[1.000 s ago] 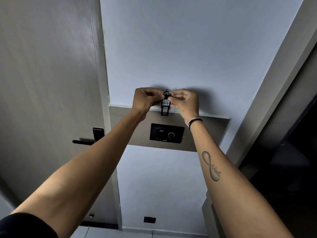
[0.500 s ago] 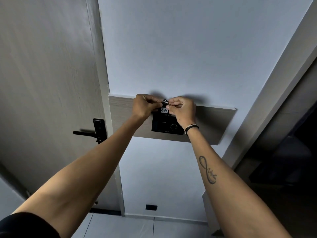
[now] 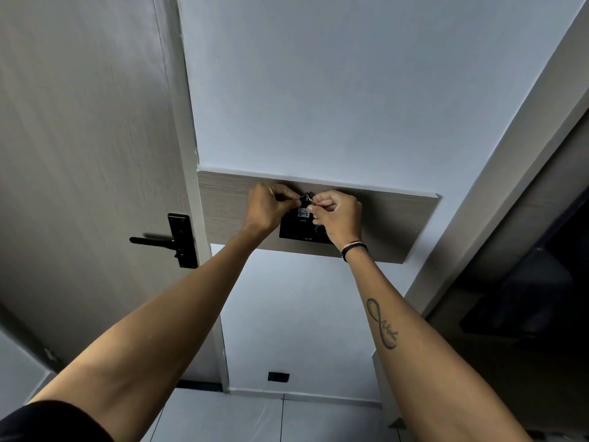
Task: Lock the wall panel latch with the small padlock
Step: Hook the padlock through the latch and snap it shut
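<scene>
A small black padlock (image 3: 304,211) with a white sticker hangs between my two hands, in front of a wood-grain wall panel (image 3: 398,224). My left hand (image 3: 269,207) pinches it from the left. My right hand (image 3: 338,215) pinches its top from the right, where a metal ring (image 3: 308,198) shows. A black switch plate (image 3: 293,232) on the panel sits right behind the padlock, partly covered by my right hand. I cannot make out a latch; my fingers hide that spot.
A grey door (image 3: 89,154) with a black lever handle (image 3: 153,240) stands at the left. A white door frame (image 3: 497,161) and a dark opening (image 3: 541,282) are at the right. A black wall socket (image 3: 278,376) sits low on the white wall, above the tiled floor.
My view has tipped down, so the panel and my hands sit higher against it. The padlock now lies over the switch plate instead of above the panel's top edge.
</scene>
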Tool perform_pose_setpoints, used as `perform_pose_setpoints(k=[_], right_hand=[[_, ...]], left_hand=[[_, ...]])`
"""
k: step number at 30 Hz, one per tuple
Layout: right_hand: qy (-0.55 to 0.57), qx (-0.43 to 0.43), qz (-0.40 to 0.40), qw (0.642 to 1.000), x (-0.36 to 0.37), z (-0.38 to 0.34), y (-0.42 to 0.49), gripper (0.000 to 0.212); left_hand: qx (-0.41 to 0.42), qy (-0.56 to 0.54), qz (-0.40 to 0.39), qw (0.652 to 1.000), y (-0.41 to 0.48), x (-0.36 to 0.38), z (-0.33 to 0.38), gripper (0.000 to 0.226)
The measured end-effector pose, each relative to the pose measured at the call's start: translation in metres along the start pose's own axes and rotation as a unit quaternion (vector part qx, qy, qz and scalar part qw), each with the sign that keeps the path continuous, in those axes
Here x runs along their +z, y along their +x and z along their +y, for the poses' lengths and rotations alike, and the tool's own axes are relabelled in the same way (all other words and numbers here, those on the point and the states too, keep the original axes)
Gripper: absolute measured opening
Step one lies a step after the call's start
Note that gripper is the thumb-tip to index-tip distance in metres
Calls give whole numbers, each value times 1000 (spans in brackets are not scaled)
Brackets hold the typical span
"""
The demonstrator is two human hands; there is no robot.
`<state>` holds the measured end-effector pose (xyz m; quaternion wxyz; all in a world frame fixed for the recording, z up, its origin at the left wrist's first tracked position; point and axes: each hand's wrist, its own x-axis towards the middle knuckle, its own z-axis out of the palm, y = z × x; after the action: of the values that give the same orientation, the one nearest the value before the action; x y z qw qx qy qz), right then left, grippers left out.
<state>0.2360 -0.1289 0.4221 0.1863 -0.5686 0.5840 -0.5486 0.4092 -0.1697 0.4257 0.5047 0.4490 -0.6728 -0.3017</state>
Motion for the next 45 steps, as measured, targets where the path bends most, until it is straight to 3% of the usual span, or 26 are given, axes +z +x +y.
perform_pose_setpoints(k=[17,23,45], right_hand=[[-98,-55,3,994,-2,11,8,14],[-131,-94,-11,987,0,12,5,16],[-172,-129,5,977,2,12,1,12]], left_hand=[[42,141,47,988,-14,9,8,10],[96,210,78,970,-26,11,4,11],[168,196,55,965,-27,3,-1,11]])
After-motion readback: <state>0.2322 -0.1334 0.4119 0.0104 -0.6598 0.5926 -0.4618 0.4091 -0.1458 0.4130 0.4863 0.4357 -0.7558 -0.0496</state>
